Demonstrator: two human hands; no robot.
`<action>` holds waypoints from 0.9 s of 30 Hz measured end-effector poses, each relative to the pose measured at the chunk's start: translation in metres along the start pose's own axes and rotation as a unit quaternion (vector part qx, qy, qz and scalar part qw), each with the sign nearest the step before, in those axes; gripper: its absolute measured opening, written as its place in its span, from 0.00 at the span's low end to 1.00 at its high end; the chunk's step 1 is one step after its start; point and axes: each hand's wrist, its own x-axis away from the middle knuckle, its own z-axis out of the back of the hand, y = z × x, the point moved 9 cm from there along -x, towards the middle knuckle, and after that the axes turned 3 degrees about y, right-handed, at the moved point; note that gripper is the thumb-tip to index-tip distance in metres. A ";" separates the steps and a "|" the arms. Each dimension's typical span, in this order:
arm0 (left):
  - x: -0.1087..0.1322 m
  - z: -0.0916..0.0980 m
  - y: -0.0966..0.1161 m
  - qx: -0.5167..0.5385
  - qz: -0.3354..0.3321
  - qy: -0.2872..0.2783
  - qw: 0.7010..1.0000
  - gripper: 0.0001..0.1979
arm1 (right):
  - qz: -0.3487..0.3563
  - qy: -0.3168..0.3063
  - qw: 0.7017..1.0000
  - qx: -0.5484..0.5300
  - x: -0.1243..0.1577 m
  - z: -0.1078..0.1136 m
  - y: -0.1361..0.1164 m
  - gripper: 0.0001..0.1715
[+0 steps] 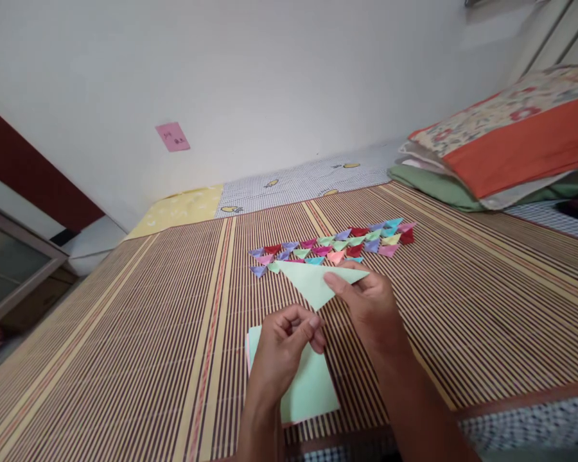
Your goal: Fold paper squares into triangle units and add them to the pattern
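Observation:
My right hand [368, 301] holds a pale green paper folded into a triangle [308, 282], its thumb on the front face and the fingers behind. The triangle's point faces down. My left hand [291, 340] is just below it, with thumb and fingertips pressed together; whether anything is between them is too small to tell. Under my left hand lies a stack of paper sheets [318, 391], pale green on top. Beyond the triangle, rows of small folded triangles [340, 245] in many colours lie on the striped mat [173, 321].
Folded bedding [525, 141], orange, floral and green, is piled at the right back. A checked cloth [293, 183] and a yellow cloth [180, 210] run along the wall. A pink note [173, 136] is on the wall. A glass-panelled frame [9, 263] stands at the left.

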 end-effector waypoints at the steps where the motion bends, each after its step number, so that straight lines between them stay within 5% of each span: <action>1: 0.000 0.003 0.002 0.007 -0.010 0.003 1.000 0.11 | -0.007 -0.003 1.000 -0.002 -0.001 0.002 0.001 0.11; 6: 0.001 0.026 0.007 0.086 -0.055 0.118 0.988 0.13 | -0.028 -0.133 0.990 0.026 0.004 -0.017 0.003 0.13; 12: 0.005 0.029 0.006 0.075 -0.063 0.182 0.979 0.09 | -0.008 -0.121 0.991 0.054 0.009 -0.025 -0.003 0.15; 22: 0.006 0.029 -0.002 -0.010 -0.022 0.128 0.991 0.12 | 0.039 -0.124 0.986 0.107 0.005 -0.011 -0.019 0.10; 27: 0.004 0.024 0.003 -0.122 -0.042 0.084 0.988 0.12 | 0.111 -0.227 0.937 0.243 0.017 -0.030 -0.037 0.05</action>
